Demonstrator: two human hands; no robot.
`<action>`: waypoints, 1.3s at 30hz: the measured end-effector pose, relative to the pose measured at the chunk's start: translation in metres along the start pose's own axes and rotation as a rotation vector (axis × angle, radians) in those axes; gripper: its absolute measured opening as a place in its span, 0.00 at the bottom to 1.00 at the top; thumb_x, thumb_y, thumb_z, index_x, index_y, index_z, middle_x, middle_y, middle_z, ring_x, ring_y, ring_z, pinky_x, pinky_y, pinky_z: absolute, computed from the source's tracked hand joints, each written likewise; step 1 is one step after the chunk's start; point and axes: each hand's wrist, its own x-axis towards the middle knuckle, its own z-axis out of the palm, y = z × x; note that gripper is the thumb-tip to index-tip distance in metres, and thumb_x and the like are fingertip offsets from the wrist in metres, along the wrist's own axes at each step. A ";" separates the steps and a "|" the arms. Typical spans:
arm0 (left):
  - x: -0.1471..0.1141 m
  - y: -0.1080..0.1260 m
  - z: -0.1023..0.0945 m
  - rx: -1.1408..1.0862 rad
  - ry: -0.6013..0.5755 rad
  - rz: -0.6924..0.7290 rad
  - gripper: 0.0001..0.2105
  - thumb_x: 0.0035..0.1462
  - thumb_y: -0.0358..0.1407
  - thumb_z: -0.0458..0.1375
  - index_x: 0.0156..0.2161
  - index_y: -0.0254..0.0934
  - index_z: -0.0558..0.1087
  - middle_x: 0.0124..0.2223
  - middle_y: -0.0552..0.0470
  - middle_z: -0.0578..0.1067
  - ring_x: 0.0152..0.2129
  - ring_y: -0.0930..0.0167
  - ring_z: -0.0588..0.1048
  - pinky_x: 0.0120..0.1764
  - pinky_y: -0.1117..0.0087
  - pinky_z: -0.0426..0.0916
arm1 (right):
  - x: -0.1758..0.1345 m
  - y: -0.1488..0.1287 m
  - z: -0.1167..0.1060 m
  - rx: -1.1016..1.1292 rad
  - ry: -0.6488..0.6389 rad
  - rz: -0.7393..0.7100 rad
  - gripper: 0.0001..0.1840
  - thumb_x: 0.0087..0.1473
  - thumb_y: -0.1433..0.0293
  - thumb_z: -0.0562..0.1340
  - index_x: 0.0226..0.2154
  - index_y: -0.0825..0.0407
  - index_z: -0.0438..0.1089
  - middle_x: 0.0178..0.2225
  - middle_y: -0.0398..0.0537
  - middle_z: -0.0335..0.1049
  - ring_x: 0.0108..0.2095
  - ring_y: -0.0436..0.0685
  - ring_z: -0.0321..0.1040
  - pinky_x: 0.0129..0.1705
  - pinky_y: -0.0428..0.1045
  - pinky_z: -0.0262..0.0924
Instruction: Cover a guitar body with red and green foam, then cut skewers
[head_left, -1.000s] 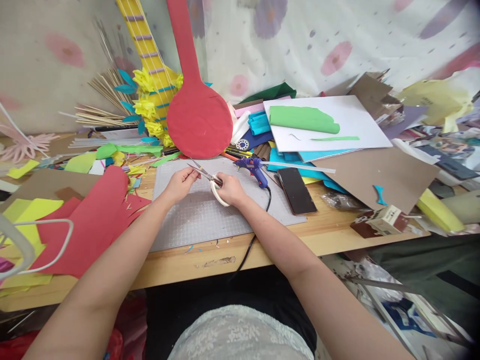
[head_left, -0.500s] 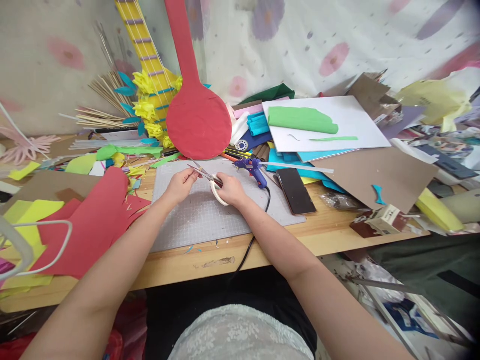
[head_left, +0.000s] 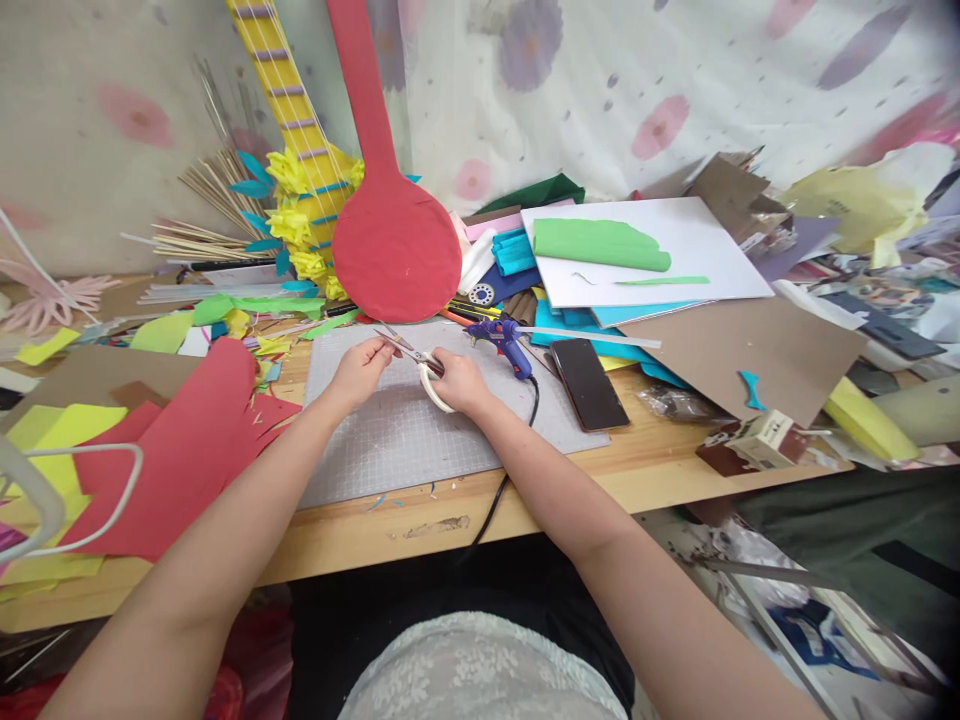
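My right hand (head_left: 459, 382) is closed around the white handles of a pair of scissors (head_left: 427, 386). Their metal blades stand parted and point left, toward my left hand (head_left: 362, 372). The fingers of that hand are pinched together right by the blades; whatever lies between them is too small to name. Both hands are above a grey gridded cutting mat (head_left: 337, 460). Behind them a red paper-covered round shape with a long neck (head_left: 397, 250) leans upright. A blue glue gun (head_left: 510, 350) lies just beyond my right hand.
A phone (head_left: 589, 383) lies right of the glue gun, whose black cord (head_left: 501, 490) runs over the table edge. Red paper (head_left: 180, 450) and scraps cover the left side. A yellow paper guitar (head_left: 300, 130) stands behind. Green crepe paper (head_left: 600, 245) rests on a white board (head_left: 720, 240).
Both hands stay almost in place, with the scissors still in the right one. The whole view has shifted very slightly.
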 end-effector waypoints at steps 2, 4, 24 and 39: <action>0.000 0.004 -0.001 -0.092 -0.004 -0.108 0.09 0.55 0.34 0.49 0.26 0.35 0.67 0.18 0.57 0.60 0.16 0.76 0.57 0.21 0.74 0.54 | 0.001 0.002 0.000 0.028 -0.007 -0.019 0.11 0.52 0.62 0.56 0.35 0.50 0.66 0.32 0.46 0.72 0.31 0.54 0.65 0.29 0.46 0.47; -0.001 0.008 -0.003 -0.218 -0.026 -0.230 0.08 0.55 0.33 0.49 0.27 0.35 0.65 0.17 0.59 0.57 0.13 0.78 0.53 0.18 0.76 0.48 | 0.001 0.003 0.000 0.061 -0.001 -0.042 0.11 0.52 0.62 0.57 0.35 0.51 0.65 0.34 0.47 0.71 0.32 0.53 0.65 0.30 0.46 0.49; 0.012 -0.034 -0.006 0.522 -0.070 0.141 0.21 0.48 0.30 0.51 0.48 0.34 0.72 0.45 0.43 0.70 0.46 0.63 0.68 0.53 0.61 0.62 | 0.001 0.000 0.014 0.137 0.201 0.121 0.20 0.48 0.66 0.60 0.44 0.57 0.61 0.42 0.56 0.67 0.43 0.59 0.64 0.43 0.51 0.58; 0.016 -0.032 -0.022 0.654 0.124 0.013 0.08 0.56 0.37 0.52 0.28 0.36 0.69 0.36 0.46 0.72 0.40 0.62 0.71 0.45 0.60 0.63 | 0.003 0.006 0.012 0.126 0.133 0.116 0.16 0.51 0.69 0.57 0.44 0.54 0.64 0.40 0.52 0.69 0.39 0.57 0.66 0.40 0.49 0.58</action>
